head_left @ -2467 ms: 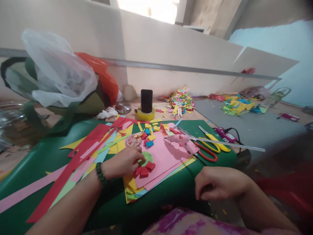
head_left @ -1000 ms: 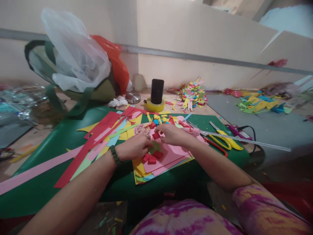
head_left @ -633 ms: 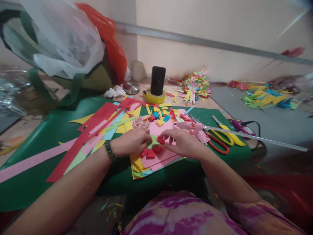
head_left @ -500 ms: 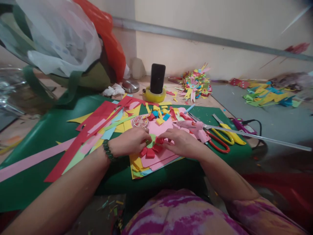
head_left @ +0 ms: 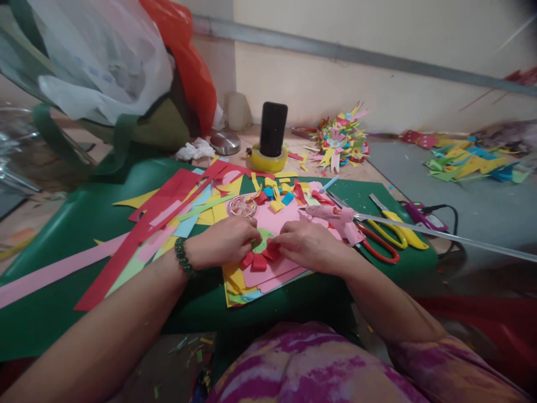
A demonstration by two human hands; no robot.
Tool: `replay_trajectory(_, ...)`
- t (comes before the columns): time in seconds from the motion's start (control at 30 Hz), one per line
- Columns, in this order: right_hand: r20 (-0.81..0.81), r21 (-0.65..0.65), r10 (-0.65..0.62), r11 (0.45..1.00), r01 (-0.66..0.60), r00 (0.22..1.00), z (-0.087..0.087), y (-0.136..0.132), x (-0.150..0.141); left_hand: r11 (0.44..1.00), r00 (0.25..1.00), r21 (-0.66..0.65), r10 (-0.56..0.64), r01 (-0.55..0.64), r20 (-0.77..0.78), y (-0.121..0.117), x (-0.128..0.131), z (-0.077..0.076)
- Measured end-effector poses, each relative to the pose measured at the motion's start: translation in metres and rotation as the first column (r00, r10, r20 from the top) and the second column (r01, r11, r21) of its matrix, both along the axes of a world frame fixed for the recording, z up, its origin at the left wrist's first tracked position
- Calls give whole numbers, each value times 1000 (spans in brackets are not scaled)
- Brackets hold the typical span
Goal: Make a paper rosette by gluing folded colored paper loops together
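Note:
A paper flower with a green round centre [head_left: 263,239] and red looped petals [head_left: 257,262] lies on a stack of pink paper [head_left: 268,278]. My left hand [head_left: 229,240], with a dark green bead bracelet on the wrist, has its fingers closed on the flower's left edge. On the flower's right side, my right hand [head_left: 308,243] pinches a red paper loop [head_left: 272,247] against the green centre. The fingertips partly hide both sides of the flower. Just beyond my right hand lies a pink glue gun [head_left: 335,215] with a long clear glue stick [head_left: 444,238].
Red-handled scissors [head_left: 381,246] and a yellow-handled cutter [head_left: 405,229] lie right. Red paper strips [head_left: 138,240] cover the left of the green mat [head_left: 42,280]. A phone [head_left: 272,130] stands in a yellow tape roll [head_left: 266,162]. A bunch of paper flowers [head_left: 342,140] lies behind.
My right hand has shifted slightly left, bringing the red loop against the flower's green centre. My left hand stays at the left edge. The view has tilted a little.

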State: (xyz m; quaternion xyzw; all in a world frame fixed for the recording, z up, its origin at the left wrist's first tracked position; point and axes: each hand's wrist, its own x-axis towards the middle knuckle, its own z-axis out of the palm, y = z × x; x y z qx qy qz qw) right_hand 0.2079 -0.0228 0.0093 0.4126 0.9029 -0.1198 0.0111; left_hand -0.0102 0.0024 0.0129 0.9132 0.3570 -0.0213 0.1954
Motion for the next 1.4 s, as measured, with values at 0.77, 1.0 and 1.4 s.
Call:
replay_trajectory(0.77, 18, 91, 80, 993, -81, 997, 0, -3, -1, 1000, 1000, 4, -3, 3, -14, -2, 2, 3)
replay_trajectory(1.0, 55, 91, 123, 988, -128, 991, -1, -2, -8, 1000, 1000, 8, -1, 2, -21, -2, 2, 2)
replay_trajectory(1.4, 89, 182, 113, 975, -128, 990, -2, -2, -5, 999, 1000, 41, -18, 18, 3, -1, 1, 2)
